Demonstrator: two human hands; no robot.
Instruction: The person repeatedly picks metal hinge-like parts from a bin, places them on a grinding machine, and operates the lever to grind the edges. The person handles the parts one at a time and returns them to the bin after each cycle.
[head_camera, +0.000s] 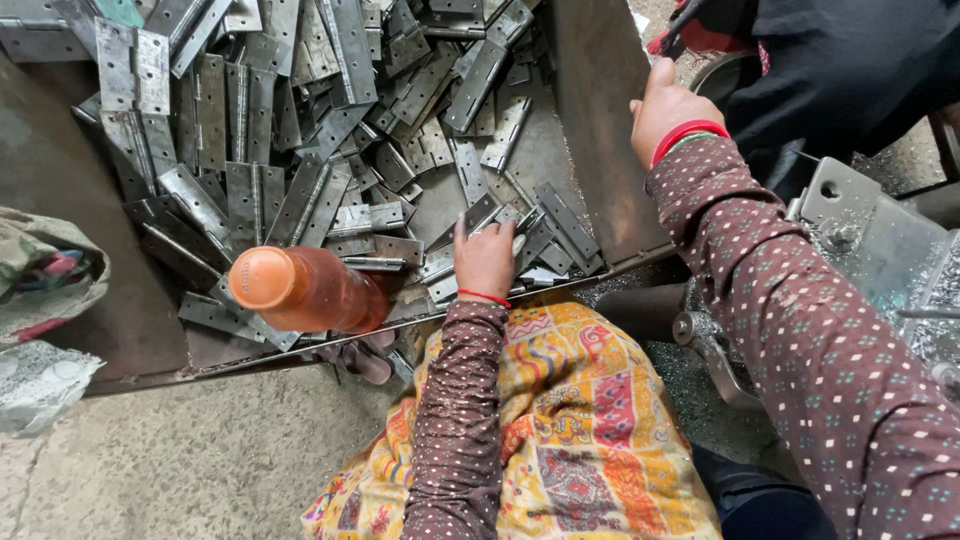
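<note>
My left hand (485, 262) reaches into a metal tray (610, 140) and closes its fingers on a grey steel hinge (525, 240) at the near edge of the pile. Several flat steel hinges (300, 130) lie heaped across the tray. My right hand (665, 108) is raised at the tray's right wall, fingers curled, its palm hidden from view. Both arms wear dotted maroon sleeves with red bangles at the wrists.
An orange plastic bottle (305, 290) stands at the tray's near edge. A bundle of cloth (45, 275) lies at the left. A metal machine part (860, 230) covered in shavings sits to the right. A person in dark clothing (850, 60) is at the top right.
</note>
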